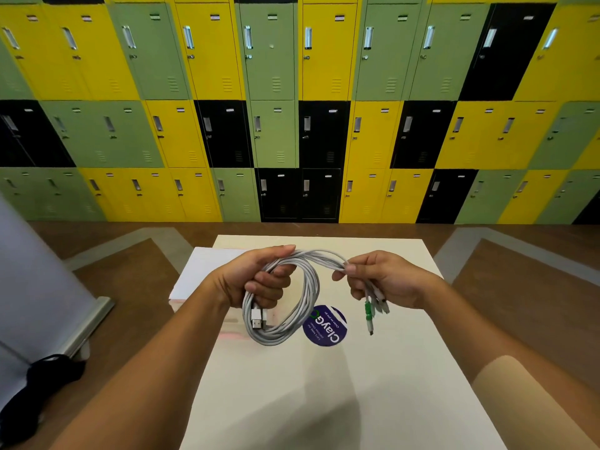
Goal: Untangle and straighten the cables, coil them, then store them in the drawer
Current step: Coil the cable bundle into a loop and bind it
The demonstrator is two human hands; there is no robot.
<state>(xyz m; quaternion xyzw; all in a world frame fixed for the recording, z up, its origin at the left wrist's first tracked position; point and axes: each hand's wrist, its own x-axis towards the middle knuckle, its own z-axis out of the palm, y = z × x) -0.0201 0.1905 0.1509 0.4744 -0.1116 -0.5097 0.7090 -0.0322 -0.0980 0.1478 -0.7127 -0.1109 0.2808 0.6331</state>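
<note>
White cables hang as one coiled loop at centre frame, above the table and apart from it. The left hand has its fingers curled round the coil's top, USB plugs dangling beneath. The right hand pinches the strands just right of the coil, green and white connectors hanging below it; a round blue sticker lies on the table, and lockers fill the upper frame.
</note>
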